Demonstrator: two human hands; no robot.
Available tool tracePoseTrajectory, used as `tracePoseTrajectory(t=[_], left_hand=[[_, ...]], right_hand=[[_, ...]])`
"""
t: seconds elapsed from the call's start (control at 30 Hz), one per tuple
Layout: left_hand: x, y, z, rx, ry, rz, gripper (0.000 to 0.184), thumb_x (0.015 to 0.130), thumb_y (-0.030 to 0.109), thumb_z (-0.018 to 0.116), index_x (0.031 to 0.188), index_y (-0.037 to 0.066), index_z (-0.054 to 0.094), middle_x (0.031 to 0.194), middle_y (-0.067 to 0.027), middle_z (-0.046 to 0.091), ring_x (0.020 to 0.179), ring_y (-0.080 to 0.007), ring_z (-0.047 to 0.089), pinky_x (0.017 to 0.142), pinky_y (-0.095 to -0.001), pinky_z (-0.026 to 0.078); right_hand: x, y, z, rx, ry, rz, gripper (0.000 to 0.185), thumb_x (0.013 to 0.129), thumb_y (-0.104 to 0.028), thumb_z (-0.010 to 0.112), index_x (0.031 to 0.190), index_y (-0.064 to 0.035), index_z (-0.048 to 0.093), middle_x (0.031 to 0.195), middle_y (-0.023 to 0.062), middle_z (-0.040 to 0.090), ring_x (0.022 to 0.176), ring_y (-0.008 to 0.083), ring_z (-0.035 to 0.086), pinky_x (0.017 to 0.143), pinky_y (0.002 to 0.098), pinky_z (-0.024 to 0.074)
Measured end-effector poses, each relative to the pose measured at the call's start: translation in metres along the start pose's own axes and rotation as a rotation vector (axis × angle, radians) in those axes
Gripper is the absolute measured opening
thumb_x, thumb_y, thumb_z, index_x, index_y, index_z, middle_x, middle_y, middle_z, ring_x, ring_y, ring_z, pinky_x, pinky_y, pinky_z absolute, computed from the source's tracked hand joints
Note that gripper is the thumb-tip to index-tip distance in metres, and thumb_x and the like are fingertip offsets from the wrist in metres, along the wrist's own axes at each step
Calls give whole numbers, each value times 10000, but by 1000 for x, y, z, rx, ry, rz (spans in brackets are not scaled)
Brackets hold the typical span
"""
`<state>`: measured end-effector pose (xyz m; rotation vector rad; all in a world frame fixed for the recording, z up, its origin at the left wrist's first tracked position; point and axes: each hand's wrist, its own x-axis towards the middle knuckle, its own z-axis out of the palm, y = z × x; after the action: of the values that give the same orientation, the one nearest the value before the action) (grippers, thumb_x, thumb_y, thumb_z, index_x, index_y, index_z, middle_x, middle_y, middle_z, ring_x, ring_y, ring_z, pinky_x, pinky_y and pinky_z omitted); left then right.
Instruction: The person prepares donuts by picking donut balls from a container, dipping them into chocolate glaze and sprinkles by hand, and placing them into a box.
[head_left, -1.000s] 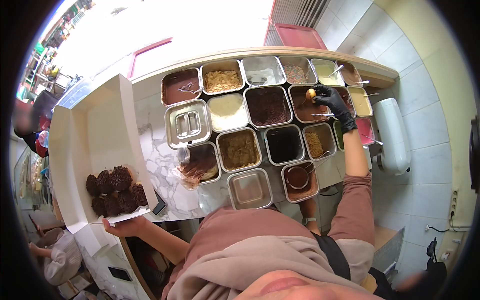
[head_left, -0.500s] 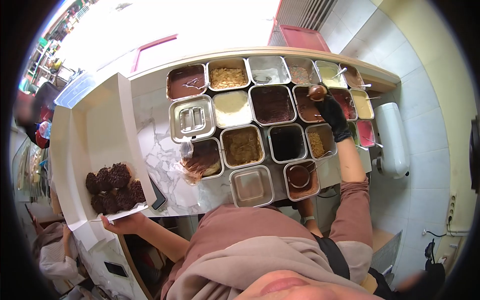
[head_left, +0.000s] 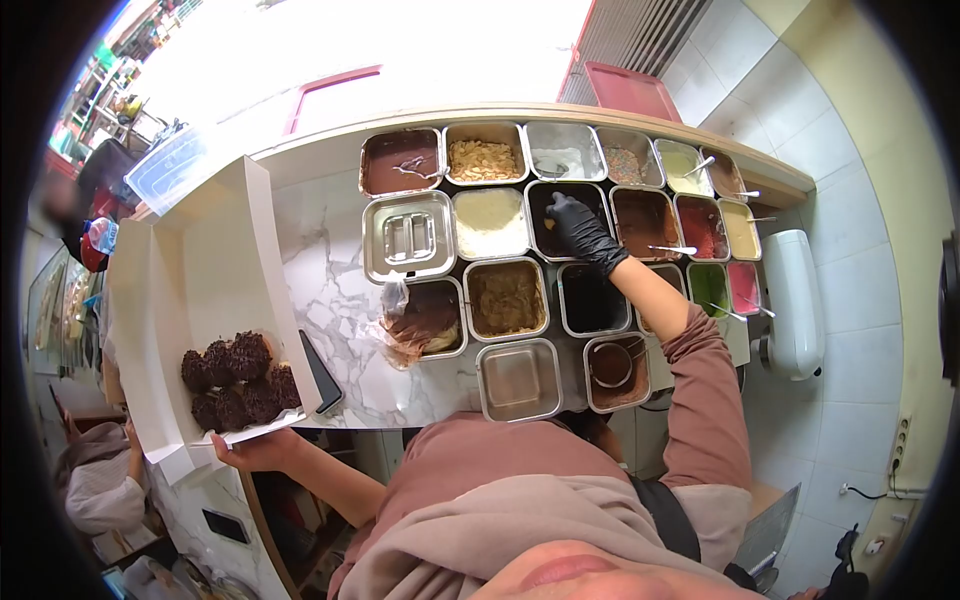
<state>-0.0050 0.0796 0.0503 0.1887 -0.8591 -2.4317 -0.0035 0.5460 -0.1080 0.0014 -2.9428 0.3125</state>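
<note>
the tips of the black-gloved right hand (head_left: 581,232) are hard to make out: they point down into the dark-filled metal tin (head_left: 592,197), at twelve o'clock to the person, and whether those fingers pinch the pale scrap (head_left: 550,224) beneath, i can't tell. the left hand (head_left: 258,450), at nine, has its fingers mostly hidden under the white card box (head_left: 215,245); their grip is unclear. half a second ago the glove held a glossy brown ball over the brown-smeared tin (head_left: 640,203) toward three o'clock. rough, crumb-coated balls (head_left: 232,375) cluster in the smooth box.

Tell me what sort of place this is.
Probably a dessert shop: silver square metal tubs of sauces and toppings on a grey-veined white counter, and an open white cardboard box of round dark-brown treats.
</note>
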Motion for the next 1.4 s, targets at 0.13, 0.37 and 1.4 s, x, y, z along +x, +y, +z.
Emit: tracePoseTrajectory(t=[0.13, 0.37, 1.4], left_hand=[[-3, 0, 5, 2, 26, 8, 461, 632, 258, 556, 994, -15, 475, 1021, -126, 507, 926, -253, 505, 811, -387, 417], [1, -6, 2, -16, 69, 6, 468, 659, 253, 526, 1022, -38, 471, 1038, -155, 496, 956, -290, 483, 853, -405, 372], [-88, -99, 29, 25, -389, -625, 483, 720, 274, 400, 1110, -12, 389, 1040, -144, 479, 937, -260, 487, 794, -369, 410]], right_hand=[[1, 18, 0, 438, -67, 274, 269, 620, -59, 600, 884, -9, 581, 948, 187, 546, 821, 257, 562, 753, 293, 440], [-6, 20, 9, 592, -223, 422, 362, 653, -59, 631, 978, 54, 518, 923, 132, 581, 845, 190, 564, 753, 276, 443], [21, -81, -189, 1205, -614, 2, 382, 686, -54, 554, 1046, 48, 478, 984, 92, 547, 881, 120, 512, 785, 240, 409]])
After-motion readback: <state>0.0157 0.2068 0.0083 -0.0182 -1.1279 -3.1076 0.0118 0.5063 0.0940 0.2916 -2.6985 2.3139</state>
